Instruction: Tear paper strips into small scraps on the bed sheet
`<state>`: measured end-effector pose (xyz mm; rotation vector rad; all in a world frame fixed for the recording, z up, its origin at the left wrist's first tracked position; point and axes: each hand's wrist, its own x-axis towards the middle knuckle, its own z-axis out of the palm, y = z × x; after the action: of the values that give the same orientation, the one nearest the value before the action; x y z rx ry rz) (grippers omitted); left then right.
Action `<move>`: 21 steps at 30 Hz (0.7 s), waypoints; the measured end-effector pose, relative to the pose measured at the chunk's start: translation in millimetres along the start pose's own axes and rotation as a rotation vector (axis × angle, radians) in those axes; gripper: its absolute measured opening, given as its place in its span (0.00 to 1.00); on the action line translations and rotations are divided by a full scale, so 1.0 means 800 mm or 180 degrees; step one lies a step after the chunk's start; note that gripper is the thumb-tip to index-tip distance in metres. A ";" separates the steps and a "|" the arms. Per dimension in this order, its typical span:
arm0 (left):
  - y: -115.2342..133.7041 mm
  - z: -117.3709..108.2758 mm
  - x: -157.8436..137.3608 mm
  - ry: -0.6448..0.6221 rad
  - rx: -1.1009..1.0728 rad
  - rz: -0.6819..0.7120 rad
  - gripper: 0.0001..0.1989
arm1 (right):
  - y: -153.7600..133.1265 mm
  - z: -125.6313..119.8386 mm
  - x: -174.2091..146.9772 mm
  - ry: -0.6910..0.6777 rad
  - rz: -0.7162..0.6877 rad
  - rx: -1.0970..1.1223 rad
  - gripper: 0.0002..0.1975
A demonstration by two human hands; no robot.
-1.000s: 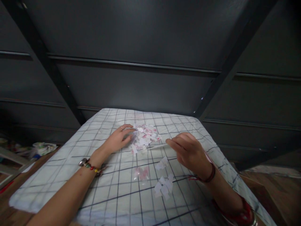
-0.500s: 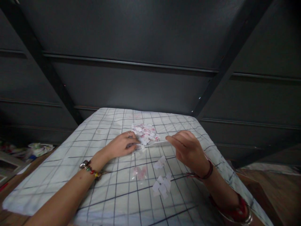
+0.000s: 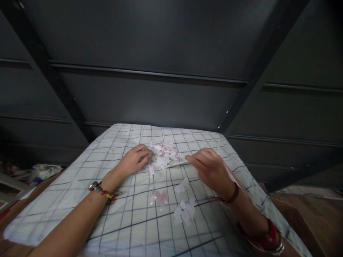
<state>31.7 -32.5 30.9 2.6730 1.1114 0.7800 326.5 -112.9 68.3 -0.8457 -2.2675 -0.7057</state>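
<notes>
A loose pile of torn white and pink paper scraps [image 3: 163,155] lies on a white, dark-checked cloth. At its left edge rests my left hand [image 3: 134,159], fingers a little bent and spread, with nothing visible in it. On the other side of the pile, my right hand [image 3: 206,166] is closed, thumb and fingers pinching the end of a thin white strip [image 3: 177,164] that runs along the pile's near side. What exactly the strip is, I cannot make out. Part of a pale pink thing [image 3: 230,175] shows behind the right wrist.
Nearer to me lie a small group of pinkish scraps [image 3: 159,197], a white bunch [image 3: 182,186] and another white bunch [image 3: 185,211]. The checked cloth [image 3: 118,221] covers a raised surface against a dark panelled wall [image 3: 150,96]. Clutter [image 3: 46,170] sits low at far left.
My left hand has drawn back leftward from the pile, and a few scraps near its fingers have shifted. My right hand has moved slightly left, still holding the white strip.
</notes>
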 end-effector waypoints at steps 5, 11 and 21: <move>-0.009 0.002 -0.001 0.0137 -0.0008 -0.0146 0.17 | 0.003 -0.004 0.000 0.0019 0.0029 -0.0035 0.18; -0.017 0.004 -0.002 0.0320 0.0070 -0.0424 0.18 | 0.009 0.001 -0.002 -0.0104 0.0093 -0.0099 0.19; -0.032 0.012 -0.003 0.0634 0.0144 -0.0817 0.18 | 0.025 0.005 -0.013 -0.0143 0.0259 0.0417 0.20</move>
<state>19.1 -15.4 13.6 2.4588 1.4989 0.9965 345.7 -101.1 64.0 -0.8928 -2.2771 -0.5003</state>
